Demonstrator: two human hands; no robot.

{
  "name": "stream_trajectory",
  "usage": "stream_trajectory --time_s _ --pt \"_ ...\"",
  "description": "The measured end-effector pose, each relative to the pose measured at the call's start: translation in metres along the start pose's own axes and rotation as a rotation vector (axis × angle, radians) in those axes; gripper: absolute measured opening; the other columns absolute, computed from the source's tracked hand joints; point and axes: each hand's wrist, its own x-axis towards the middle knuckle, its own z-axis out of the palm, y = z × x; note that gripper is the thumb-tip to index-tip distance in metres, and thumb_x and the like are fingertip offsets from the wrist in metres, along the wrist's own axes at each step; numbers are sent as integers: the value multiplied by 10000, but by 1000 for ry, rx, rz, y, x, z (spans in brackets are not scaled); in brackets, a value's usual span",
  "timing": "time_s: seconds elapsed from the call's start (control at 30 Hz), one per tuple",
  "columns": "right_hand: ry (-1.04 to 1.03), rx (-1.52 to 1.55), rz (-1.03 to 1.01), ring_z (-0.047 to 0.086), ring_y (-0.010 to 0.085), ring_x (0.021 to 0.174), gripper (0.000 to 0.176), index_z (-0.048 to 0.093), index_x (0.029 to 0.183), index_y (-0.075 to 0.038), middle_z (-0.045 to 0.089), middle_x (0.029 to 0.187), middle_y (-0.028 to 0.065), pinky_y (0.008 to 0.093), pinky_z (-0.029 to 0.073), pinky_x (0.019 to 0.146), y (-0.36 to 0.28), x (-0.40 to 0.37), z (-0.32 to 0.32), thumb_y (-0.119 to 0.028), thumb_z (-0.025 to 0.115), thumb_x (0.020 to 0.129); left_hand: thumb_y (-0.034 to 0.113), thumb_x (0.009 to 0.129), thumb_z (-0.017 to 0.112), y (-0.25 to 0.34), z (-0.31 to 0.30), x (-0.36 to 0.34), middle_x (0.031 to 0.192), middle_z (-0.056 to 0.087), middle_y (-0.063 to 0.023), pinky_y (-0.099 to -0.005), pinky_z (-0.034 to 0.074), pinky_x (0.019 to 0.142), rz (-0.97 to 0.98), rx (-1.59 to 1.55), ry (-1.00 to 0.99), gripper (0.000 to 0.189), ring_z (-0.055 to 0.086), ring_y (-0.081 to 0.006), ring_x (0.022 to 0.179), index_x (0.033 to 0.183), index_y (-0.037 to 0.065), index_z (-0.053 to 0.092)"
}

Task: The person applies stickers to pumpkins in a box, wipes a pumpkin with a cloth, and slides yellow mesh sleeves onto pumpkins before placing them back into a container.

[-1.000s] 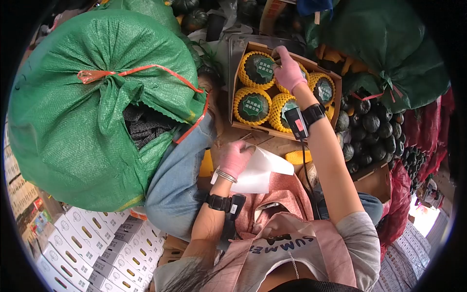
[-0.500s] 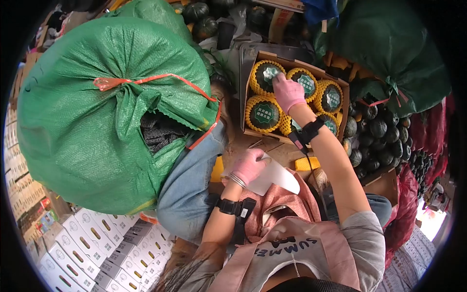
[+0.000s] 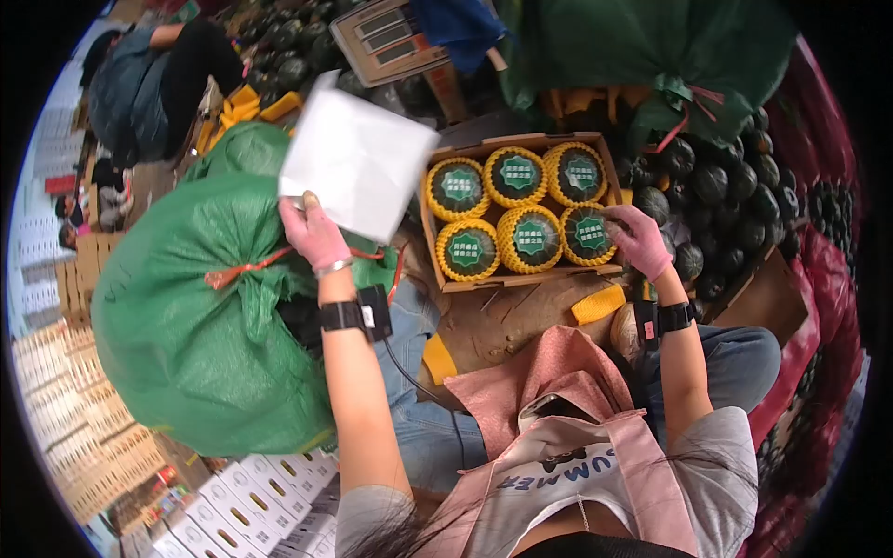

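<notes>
My left hand (image 3: 314,234), in a pink glove, pinches the lower left corner of a white paper sheet (image 3: 358,163) raised above the green sack. An open cardboard box (image 3: 521,141) holds several dark green pumpkins, each in a yellow foam net with a green label on top. My right hand (image 3: 640,240), also gloved in pink, is at the box's right side. Its bent fingers rest against the front right pumpkin (image 3: 588,234); their tips are partly hard to make out. The front middle pumpkin (image 3: 528,239) and front left pumpkin (image 3: 468,249) lie beside it.
A big green sack (image 3: 214,325) bulges at the left. Loose pumpkins (image 3: 716,195) are piled at the right, below a dark green sack (image 3: 642,56). A scale (image 3: 391,42) stands behind the box. Yellow foam nets (image 3: 598,304) lie in front. Another person (image 3: 149,88) is at the far left.
My left hand has lifted the white sheet from my lap up and to the left. My right hand has moved from the back pumpkins to the front right one. The view has shifted.
</notes>
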Motion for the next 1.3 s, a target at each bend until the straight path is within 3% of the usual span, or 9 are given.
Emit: stream_trajectory --time_s 0.13,0.2,0.27,0.3,0.43,0.63,0.83,0.9,1.3 --pt "110 -84 51 585 323 873 258 598 1065 -47 588 959 150 350 479 753 16 -12 5 -119 604 817 320 803 678 -27 37 5 1451 198 -299 -396 198 1108 -117 442 -136 950 235 -382 1351 1424 -57 65" --pt "143 -261 69 572 344 903 302 584 1085 -43 568 984 160 369 479 770 19 -9 12 -89 606 787 349 867 566 -36 53 -29 1485 158 -248 -406 140 1138 191 839 -389 780 159 -343 1387 1422 -29 170" --pt "156 -371 15 563 335 961 304 591 1085 -65 569 1027 149 390 483 818 9 -1 26 -87 599 782 336 919 449 -9 81 -71 1481 253 -157 -549 121 1112 322 1605 -1038 576 231 -288 1375 1383 21 317" --pt "117 -439 -43 567 309 971 285 593 1053 -68 581 1003 133 404 490 821 0 7 37 -63 564 770 315 913 453 -44 76 -90 1433 347 -129 -610 142 1077 516 1459 -1012 562 327 -282 1326 1384 41 315" --pt "61 -436 -371 477 339 1160 482 530 1188 -75 508 1231 172 444 378 993 -21 48 99 -80 600 712 300 887 500 -52 86 -128 1359 409 -196 -559 194 1070 355 1237 -852 598 390 -310 1266 1365 4 298" --pt "-72 -671 121 300 442 1280 803 387 1352 -263 326 1365 253 529 221 1069 -52 133 138 -314 759 641 399 856 525 -83 92 -135 1337 399 -254 -510 155 1100 313 1242 -747 713 356 -398 1257 1334 -75 286" --pt "-169 -629 223 347 436 1220 858 409 1322 -324 368 1267 221 490 270 1039 -51 146 135 -281 805 562 483 722 672 -9 127 -111 1388 324 -169 -619 112 1067 231 1394 -866 783 322 -349 1289 1363 194 326" --pt "-72 -594 189 344 463 1221 731 459 1273 -298 378 1252 258 505 255 1055 -53 141 136 -180 756 615 392 652 744 -37 137 -110 1422 228 -132 -614 111 1067 477 1310 -945 819 252 -354 1316 1348 281 326" --pt "-104 -714 78 407 403 1117 765 482 1249 -301 433 1154 191 481 329 972 -49 136 139 -341 798 553 318 657 690 -63 132 -105 1404 284 -145 -562 247 1034 187 978 -912 694 266 -386 1298 1293 221 430"
